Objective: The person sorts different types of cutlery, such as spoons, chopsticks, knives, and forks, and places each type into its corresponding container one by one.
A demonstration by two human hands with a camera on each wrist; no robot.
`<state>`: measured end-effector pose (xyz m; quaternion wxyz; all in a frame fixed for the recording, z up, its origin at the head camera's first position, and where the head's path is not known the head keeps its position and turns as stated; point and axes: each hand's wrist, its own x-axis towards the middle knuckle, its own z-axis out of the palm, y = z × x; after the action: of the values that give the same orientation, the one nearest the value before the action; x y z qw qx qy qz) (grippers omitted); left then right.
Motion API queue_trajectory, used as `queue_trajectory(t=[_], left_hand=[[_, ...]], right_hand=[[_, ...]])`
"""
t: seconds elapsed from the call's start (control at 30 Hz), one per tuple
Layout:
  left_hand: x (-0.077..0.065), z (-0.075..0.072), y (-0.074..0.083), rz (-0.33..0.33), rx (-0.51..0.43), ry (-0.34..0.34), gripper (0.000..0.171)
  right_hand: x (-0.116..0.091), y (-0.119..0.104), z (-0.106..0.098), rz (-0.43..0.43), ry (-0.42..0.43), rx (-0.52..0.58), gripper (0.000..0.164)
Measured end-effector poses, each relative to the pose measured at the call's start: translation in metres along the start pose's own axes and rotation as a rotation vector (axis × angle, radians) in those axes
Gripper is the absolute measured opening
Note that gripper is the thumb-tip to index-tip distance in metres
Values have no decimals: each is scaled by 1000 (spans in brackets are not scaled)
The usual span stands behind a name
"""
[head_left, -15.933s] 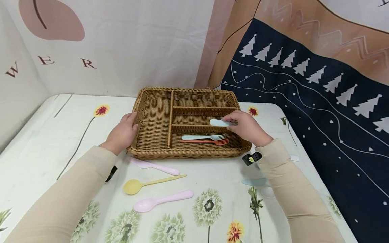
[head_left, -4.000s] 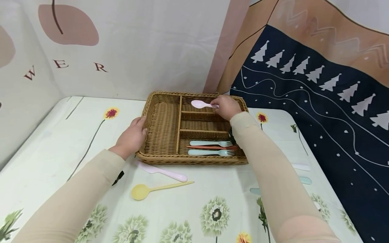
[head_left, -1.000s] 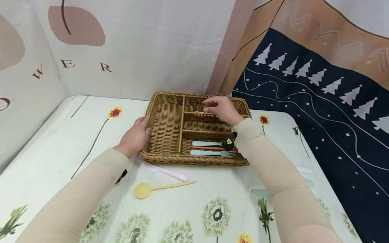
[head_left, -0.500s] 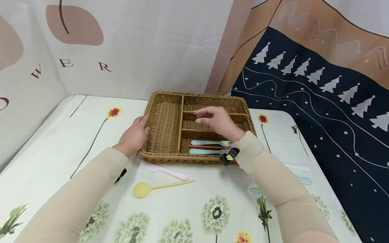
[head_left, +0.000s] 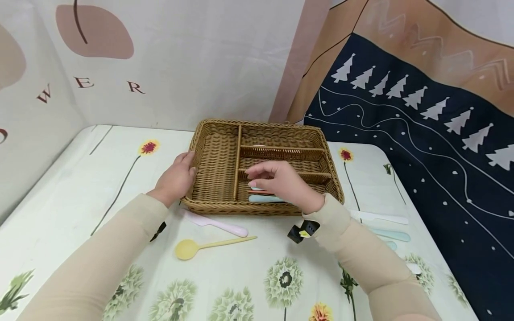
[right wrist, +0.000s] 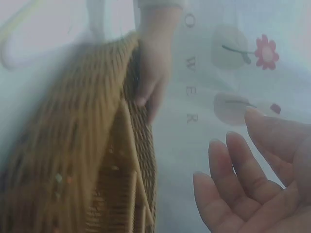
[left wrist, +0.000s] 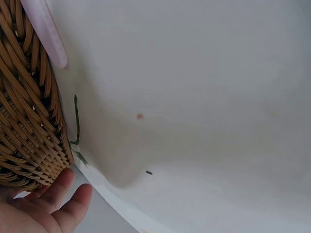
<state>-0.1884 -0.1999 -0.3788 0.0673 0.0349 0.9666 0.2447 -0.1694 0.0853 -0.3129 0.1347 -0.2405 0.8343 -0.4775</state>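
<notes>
Head: vs. 0.5 s ago, R hand [head_left: 283, 183] has shifted from mid comp. to over front comp. of wicker tray [head_left: 214, 167]; fingers loosely bent, thumb apart, nothing held. L hand [head_left: 175, 178] unchanged, gripping tray's L rim. Tray's on bench [head_left: 249, 267]: brown weave, 1 long comp. L, 3 R. Front comp. has blue handles [head_left: 263, 199] & orange handle [head_left: 259, 192], part hidden by R hand. Yellow spoon [head_left: 205, 245] & pink knife [head_left: 218, 225] lie in front.

L wrist: fingers at tray's outer wall, pink knife just beside it.

R wrist: blurry; R fingers spread.
</notes>
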Motion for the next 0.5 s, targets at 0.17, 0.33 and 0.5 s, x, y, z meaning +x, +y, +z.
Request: queue_trajectory(t=[0.17, 0.33, 0.5], left_hand=[[-1, 0, 1, -1, -3, -1, 56], [-1, -1, 2, -4, -3, -8, 56], [-1, -1, 1, -4, 0, -7, 56]], right_hand=[[-12, 2, 12, -23, -39, -7, 26], [-24, 9, 24, -25, -91, -19, 26], [-30, 15, 36, -26, -153, -18, 25]])
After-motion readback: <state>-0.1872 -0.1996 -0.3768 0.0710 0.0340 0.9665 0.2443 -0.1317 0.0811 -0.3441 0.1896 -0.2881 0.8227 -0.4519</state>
